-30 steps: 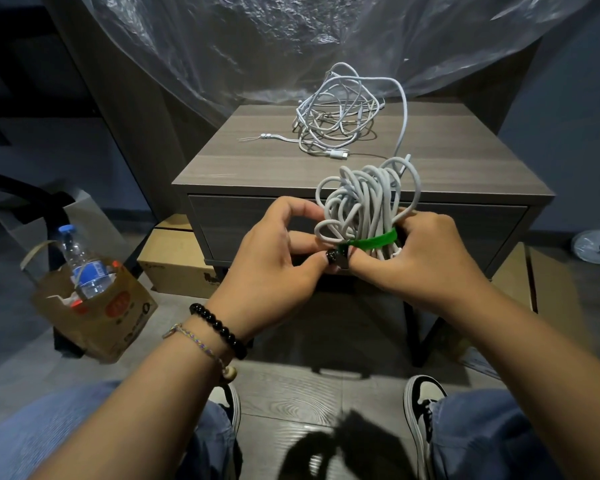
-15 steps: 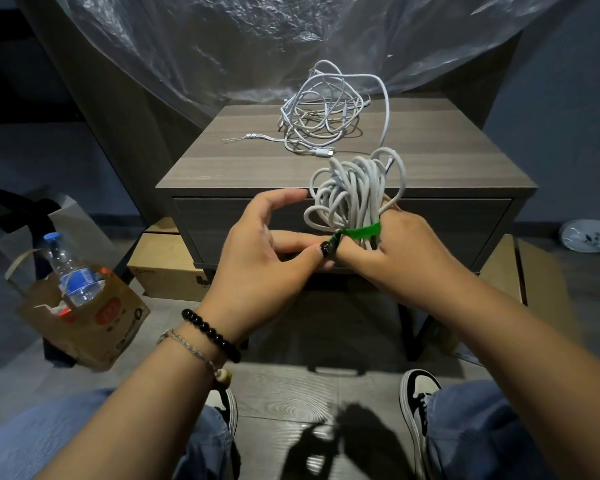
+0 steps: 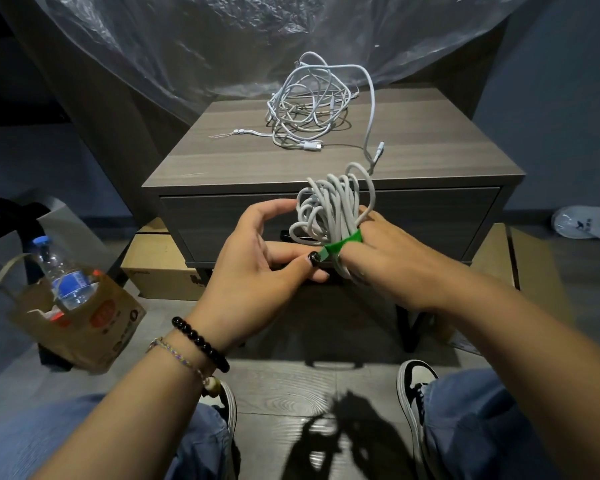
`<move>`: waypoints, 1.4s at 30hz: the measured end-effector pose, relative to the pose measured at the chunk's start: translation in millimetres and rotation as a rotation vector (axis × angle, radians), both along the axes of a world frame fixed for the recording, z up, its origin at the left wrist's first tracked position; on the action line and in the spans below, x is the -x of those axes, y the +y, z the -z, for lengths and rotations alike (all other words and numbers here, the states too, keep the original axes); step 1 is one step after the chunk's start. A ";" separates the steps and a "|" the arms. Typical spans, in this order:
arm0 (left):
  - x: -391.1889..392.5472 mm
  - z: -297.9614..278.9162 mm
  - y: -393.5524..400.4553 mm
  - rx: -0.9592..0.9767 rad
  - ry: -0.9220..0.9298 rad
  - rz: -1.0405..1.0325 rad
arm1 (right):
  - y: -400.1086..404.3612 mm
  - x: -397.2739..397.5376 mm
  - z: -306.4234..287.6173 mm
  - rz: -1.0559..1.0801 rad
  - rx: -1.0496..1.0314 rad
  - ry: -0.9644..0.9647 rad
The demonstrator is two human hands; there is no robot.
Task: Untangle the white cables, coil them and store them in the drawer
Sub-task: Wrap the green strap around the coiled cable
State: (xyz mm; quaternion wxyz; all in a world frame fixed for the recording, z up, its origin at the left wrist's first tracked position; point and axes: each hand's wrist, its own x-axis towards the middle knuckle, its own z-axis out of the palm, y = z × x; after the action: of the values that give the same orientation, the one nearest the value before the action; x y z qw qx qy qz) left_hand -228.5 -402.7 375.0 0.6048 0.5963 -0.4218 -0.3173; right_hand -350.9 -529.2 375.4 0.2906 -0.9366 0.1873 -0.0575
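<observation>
Head view: coil gripped by right hand, held before closed drawer. Green tie pinched between left hand fingertips. Risk: tie slipped from pinch, loops sprung loose.

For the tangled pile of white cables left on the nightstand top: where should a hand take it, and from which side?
Probably at the loose USB plug end lying on the front edge of the tangled pile, approached from the front. It sticks out free of the loops on the nightstand top, so pinching it gives a starting end; grabbing the knotted middle would likely tighten it.
</observation>
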 end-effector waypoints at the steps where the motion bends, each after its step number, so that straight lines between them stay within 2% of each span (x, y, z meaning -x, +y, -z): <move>1: -0.1 -1.5 0.6 0.008 0.017 -0.006 | -1.3 1.5 0.4 -0.022 -0.064 -0.043; 4: -3.7 -7.7 2.8 0.053 0.107 -0.018 | -4.1 4.1 -6.0 0.019 -0.392 -0.323; 7: -4.5 -8.4 2.0 0.060 0.124 -0.015 | -7.6 3.4 -7.4 0.020 -0.408 -0.408; 11: -2.5 -6.5 -0.9 0.054 0.132 -0.030 | -5.4 -0.1 -4.1 0.009 -0.619 -0.524; 13: -4.1 -7.2 -1.6 0.058 0.165 -0.037 | -3.8 -3.2 -3.1 0.046 -0.656 -0.554; 18: -6.3 -7.4 -4.8 0.071 0.222 -0.056 | -7.3 -11.8 -0.2 0.187 -0.508 -0.611; 23: -6.3 -12.5 -4.6 0.086 0.274 -0.010 | -7.4 -14.1 1.7 0.221 -0.422 -0.626; 30: -8.1 -14.5 -2.5 0.064 0.292 0.029 | -2.1 -12.5 -1.1 0.278 -0.494 -0.797; 42: -7.5 -19.9 -0.5 0.103 0.368 0.010 | -3.6 -12.9 -2.7 0.329 -0.259 -0.828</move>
State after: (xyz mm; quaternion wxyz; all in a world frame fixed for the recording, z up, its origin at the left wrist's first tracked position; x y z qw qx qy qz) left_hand -221.0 -403.2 394.8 0.7000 0.4942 -0.3228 -0.4019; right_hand -338.0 -532.8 378.1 0.4428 -0.7486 0.2072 -0.4480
